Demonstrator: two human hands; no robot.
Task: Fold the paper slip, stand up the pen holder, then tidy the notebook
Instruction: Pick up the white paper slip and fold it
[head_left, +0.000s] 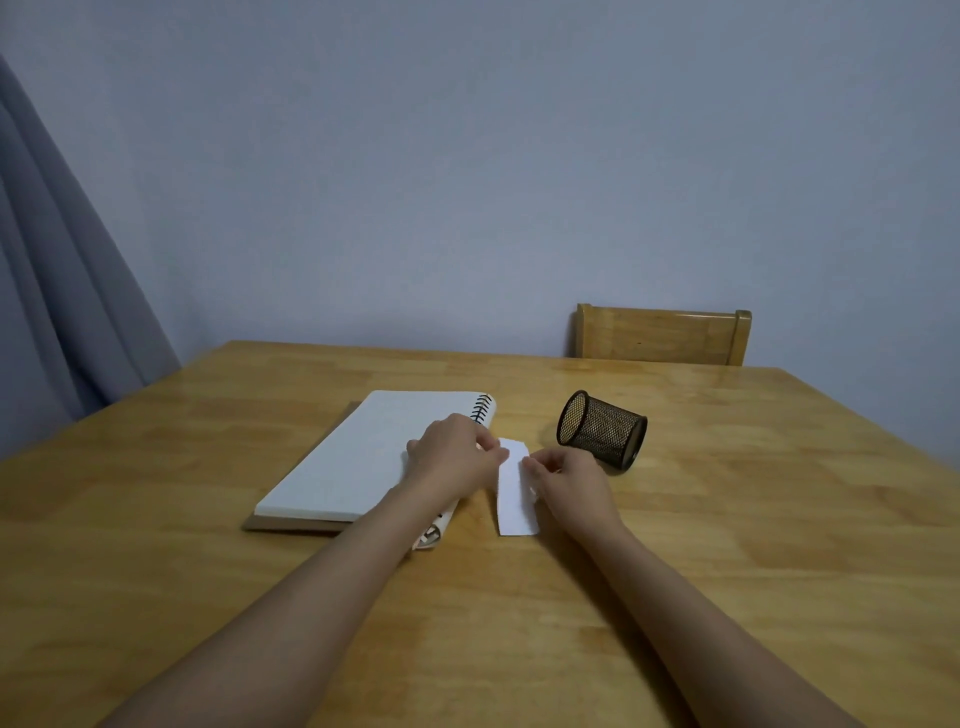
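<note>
A narrow white paper slip (514, 493) lies lengthwise on the wooden table (727, 519), between my two hands. My left hand (454, 454) pinches the slip's far left edge with its fingertips. My right hand (569, 478) grips the slip's right edge near the far end. An open spiral notebook (363, 457) with a blank white page lies to the left, partly under my left forearm. A black mesh pen holder (602, 428) lies on its side to the right of the slip, its open mouth facing left.
A wooden chair back (662, 335) stands behind the table's far edge at the right. A grey curtain (57, 291) hangs at the left. A plain wall fills the background.
</note>
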